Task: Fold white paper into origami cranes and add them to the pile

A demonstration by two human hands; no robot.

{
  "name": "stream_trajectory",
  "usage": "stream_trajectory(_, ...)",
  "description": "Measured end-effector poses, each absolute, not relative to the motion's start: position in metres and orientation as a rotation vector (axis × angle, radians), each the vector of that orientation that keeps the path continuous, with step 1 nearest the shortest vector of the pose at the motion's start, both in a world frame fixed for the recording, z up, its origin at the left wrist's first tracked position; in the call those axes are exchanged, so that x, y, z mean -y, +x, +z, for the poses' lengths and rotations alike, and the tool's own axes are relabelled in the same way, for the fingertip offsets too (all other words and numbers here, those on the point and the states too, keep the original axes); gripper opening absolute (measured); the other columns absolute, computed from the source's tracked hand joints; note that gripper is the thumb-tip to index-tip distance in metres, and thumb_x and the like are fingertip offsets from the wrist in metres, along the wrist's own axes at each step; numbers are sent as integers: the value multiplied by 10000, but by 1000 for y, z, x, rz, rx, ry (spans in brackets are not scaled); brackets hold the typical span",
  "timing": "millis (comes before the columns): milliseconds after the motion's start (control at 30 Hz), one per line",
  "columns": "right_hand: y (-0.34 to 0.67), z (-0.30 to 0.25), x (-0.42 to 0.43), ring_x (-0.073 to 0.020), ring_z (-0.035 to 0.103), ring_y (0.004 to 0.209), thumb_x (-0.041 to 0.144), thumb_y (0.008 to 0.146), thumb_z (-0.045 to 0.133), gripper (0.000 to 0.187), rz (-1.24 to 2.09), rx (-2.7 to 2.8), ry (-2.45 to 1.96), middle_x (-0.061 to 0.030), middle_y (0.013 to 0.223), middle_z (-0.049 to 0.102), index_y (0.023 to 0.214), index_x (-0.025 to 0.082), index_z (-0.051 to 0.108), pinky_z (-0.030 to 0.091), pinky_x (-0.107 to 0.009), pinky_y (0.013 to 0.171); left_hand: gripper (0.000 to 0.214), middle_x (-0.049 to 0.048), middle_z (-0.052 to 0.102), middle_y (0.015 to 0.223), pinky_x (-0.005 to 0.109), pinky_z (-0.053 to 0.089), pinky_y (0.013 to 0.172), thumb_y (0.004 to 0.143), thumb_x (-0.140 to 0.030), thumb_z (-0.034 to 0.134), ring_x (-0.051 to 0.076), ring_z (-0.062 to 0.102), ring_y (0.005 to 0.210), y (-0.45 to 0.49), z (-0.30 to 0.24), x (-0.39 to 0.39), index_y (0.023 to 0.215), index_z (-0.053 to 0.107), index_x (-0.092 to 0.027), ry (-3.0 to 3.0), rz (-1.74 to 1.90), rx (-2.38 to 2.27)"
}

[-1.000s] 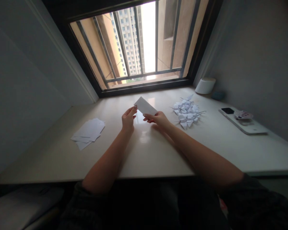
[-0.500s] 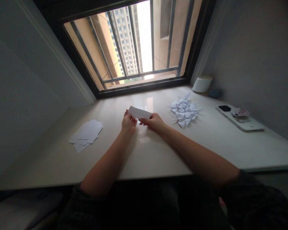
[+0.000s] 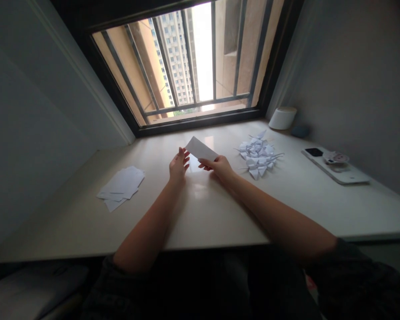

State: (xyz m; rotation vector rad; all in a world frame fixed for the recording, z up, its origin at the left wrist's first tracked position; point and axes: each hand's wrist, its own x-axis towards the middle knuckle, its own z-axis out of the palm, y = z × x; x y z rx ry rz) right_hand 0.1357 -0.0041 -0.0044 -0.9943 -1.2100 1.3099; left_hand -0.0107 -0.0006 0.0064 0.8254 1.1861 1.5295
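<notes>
A folded white sheet of paper (image 3: pixel 200 149) is held up above the pale desk (image 3: pixel 203 213), a little in front of the window. My right hand (image 3: pixel 220 166) pinches its lower right corner. My left hand (image 3: pixel 178 165) sits just left of the sheet with its fingers spread and slightly curled, fingertips near the paper's left end; whether they touch it I cannot tell.
A loose stack of white sheets (image 3: pixel 122 186) lies at the left. A heap of folded paper cranes (image 3: pixel 258 154) sits right of my hands. A white phone (image 3: pixel 335 168) lies at far right, and a white round container (image 3: pixel 282 118) stands by the barred window (image 3: pixel 193 66).
The sheet was tipped low and flat half a second ago and is raised and tilted again now. My left hand's fingers have opened away from its left end.
</notes>
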Motion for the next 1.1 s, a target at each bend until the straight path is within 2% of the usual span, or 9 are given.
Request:
stream_trajectory(133,136,-6,3,-120,557,555,459,598,788,367,1308,1238,-983,-92,679,723,728,124,712,433,-254,563,355,50,662,918,251,418,675,680,-522,724,151,589,825,-9,6,1,837,661,-210,901,1540,-1192)
stream_trajectory(233,135,-4,6,-123,560,557,481,586,788,382,1309,1287,-971,-90,667,719,700,126,705,432,-257,565,288,6,621,806,246,408,656,700,-478,719,117,567,746,-9,8,4,774,625,-215,846,1552,-1151)
stream_trajectory(467,132,-2,10,-128,572,558,472,588,784,357,1343,1357,-934,-74,644,709,682,138,704,436,-261,582,356,-23,442,616,235,371,562,798,-509,624,99,444,575,-7,10,5,656,486,-213,824,1587,-1092)
stream_trajectory(567,132,-5,9,-129,571,562,473,590,781,353,1342,1421,-914,-65,638,702,679,141,698,427,-254,576,372,-32,410,595,219,358,553,792,-499,629,91,422,551,-8,10,5,639,453,-210,838,1588,-1138)
stream_trajectory(767,130,-2,11,-108,521,545,567,656,704,396,1341,1451,-897,-7,603,645,690,172,696,367,-233,530,350,-33,476,618,230,366,609,773,-464,652,101,469,599,-13,11,1,615,478,-204,1019,1687,-1213)
stream_trajectory(967,130,3,11,-135,562,619,574,551,769,415,1339,1216,-863,-18,670,676,670,185,690,426,-254,603,376,-15,494,610,250,338,587,787,-518,620,125,465,609,-10,10,2,608,510,-206,1264,1718,-1282)
stream_trajectory(1100,132,-1,7,-132,550,598,546,555,770,401,1300,1211,-901,-28,660,685,679,167,722,416,-259,587,366,-5,551,668,235,363,587,784,-550,595,120,494,635,-8,11,4,680,560,-201,1235,1689,-1296)
